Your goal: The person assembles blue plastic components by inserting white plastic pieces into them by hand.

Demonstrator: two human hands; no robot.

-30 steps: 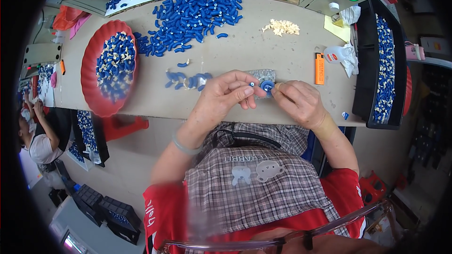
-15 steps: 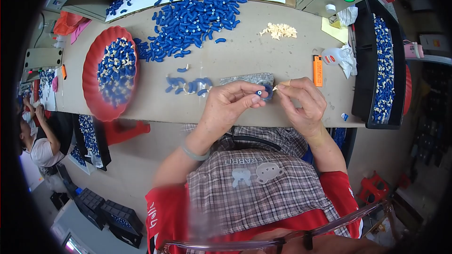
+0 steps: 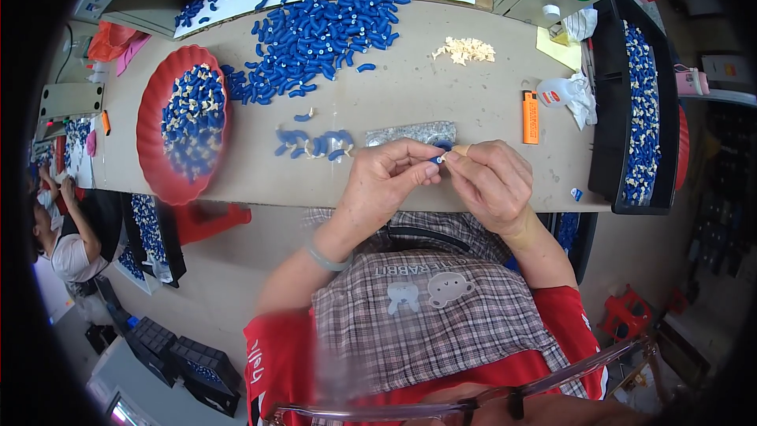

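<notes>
Just above the bench's near edge, my left hand [image 3: 385, 175] pinches a small curved blue piece [image 3: 434, 160] between thumb and fingers. My right hand [image 3: 498, 183] is closed at the end of that piece, its fingertips on a tiny cream part [image 3: 443, 157]. The two parts touch, but the fingertips partly hide the joint. Behind the fingers lies a grey speckled flat block [image 3: 410, 132], with a round dark-blue object [image 3: 444, 144] at its right end. To the left, several blue pieces with cream ends [image 3: 315, 144] lie in a small group.
A large pile of blue pieces [image 3: 323, 39] covers the far bench, with a cream heap [image 3: 467, 50] right of it. A red scalloped tray [image 3: 150, 122] at left and a black bin [image 3: 607, 134] at right hold mixed parts. An orange box [image 3: 530, 118] stands near a bottle [image 3: 556, 93]. Another person [image 3: 75, 244] works far left.
My right hand has moved left and brought the cream part from a short gap away up against the blue piece's end. My left hand has barely moved.
</notes>
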